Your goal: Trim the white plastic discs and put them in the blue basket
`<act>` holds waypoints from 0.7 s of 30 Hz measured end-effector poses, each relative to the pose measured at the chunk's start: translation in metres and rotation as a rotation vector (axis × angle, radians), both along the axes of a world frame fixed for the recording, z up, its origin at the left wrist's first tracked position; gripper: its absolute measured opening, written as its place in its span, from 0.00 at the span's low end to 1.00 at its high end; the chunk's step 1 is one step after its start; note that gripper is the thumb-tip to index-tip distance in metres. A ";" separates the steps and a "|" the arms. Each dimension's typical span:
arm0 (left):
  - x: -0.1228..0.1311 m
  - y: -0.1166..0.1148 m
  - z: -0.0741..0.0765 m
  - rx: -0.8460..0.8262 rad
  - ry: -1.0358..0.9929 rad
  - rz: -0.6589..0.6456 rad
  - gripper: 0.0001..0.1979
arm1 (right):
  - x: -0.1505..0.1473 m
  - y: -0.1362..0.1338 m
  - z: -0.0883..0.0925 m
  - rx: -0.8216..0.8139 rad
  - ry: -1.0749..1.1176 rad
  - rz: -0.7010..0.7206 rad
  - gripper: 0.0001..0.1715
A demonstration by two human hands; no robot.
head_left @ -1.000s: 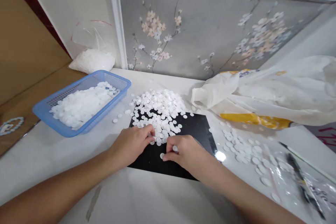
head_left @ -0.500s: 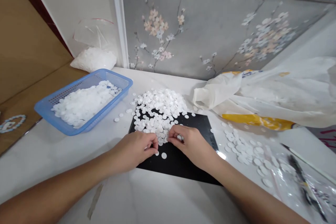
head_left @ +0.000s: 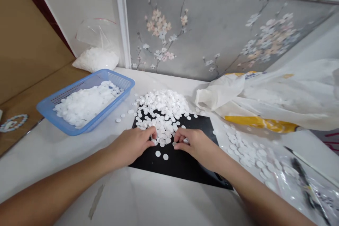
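A heap of small white round discs (head_left: 169, 102) lies over the back part of a black sheet (head_left: 169, 170). At the heap's near left edge, my left hand (head_left: 136, 144) is closed with thumb and forefinger pinched at a disc (head_left: 154, 142). My right hand (head_left: 194, 144) curls at the near right edge, its fingertips closed on another disc (head_left: 174, 144). A further disc (head_left: 186, 141) shows under its curled fingers. Two single discs (head_left: 165, 156) lie apart on the black surface between the hands.
To the left stands a blue basket (head_left: 106, 116) of discs, with a clear bag (head_left: 96, 59) of white pieces behind. At right are a white-and-yellow plastic bag (head_left: 286, 95), scattered discs (head_left: 245, 150), a black pen-like tool (head_left: 302, 171) and clear bags. A beaded bracelet (head_left: 13, 123) lies far left.
A second disc now lies alone on the black sheet beside the first. My left hand has moved up to the heap's edge; my right hand has shifted slightly right.
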State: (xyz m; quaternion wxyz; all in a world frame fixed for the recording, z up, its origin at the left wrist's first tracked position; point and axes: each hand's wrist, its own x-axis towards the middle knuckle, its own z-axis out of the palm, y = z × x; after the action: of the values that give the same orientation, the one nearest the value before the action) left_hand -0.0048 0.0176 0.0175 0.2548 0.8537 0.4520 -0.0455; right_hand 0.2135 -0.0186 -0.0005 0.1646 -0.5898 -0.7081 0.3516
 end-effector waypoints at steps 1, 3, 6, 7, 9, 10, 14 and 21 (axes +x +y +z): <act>0.001 0.000 -0.001 0.020 0.020 -0.009 0.07 | 0.000 -0.001 0.000 -0.011 -0.002 -0.004 0.03; 0.001 -0.001 -0.003 0.051 0.043 -0.014 0.07 | -0.001 -0.002 -0.001 -0.021 -0.002 -0.016 0.04; 0.000 0.001 -0.002 0.047 0.023 -0.004 0.05 | -0.003 -0.002 -0.002 -0.016 -0.001 -0.039 0.04; 0.000 0.002 -0.001 0.035 0.011 0.004 0.04 | -0.003 -0.002 -0.002 -0.011 0.000 -0.052 0.03; -0.002 0.003 0.003 -0.006 -0.020 0.022 0.04 | -0.003 -0.001 -0.002 -0.008 -0.001 -0.063 0.02; -0.002 0.003 0.004 -0.042 -0.040 0.027 0.04 | -0.003 -0.001 -0.002 -0.013 -0.002 -0.063 0.02; -0.002 0.000 0.007 -0.190 -0.089 0.024 0.06 | -0.003 -0.002 -0.002 -0.031 0.021 -0.054 0.05; 0.001 -0.005 0.005 -0.076 -0.031 0.053 0.06 | -0.015 -0.009 -0.003 0.038 0.091 0.035 0.04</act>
State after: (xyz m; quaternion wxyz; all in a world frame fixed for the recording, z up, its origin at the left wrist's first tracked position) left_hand -0.0036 0.0127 0.0225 0.2953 0.8317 0.4682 -0.0426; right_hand 0.1990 -0.0279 -0.0037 0.2018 -0.5574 -0.7166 0.3675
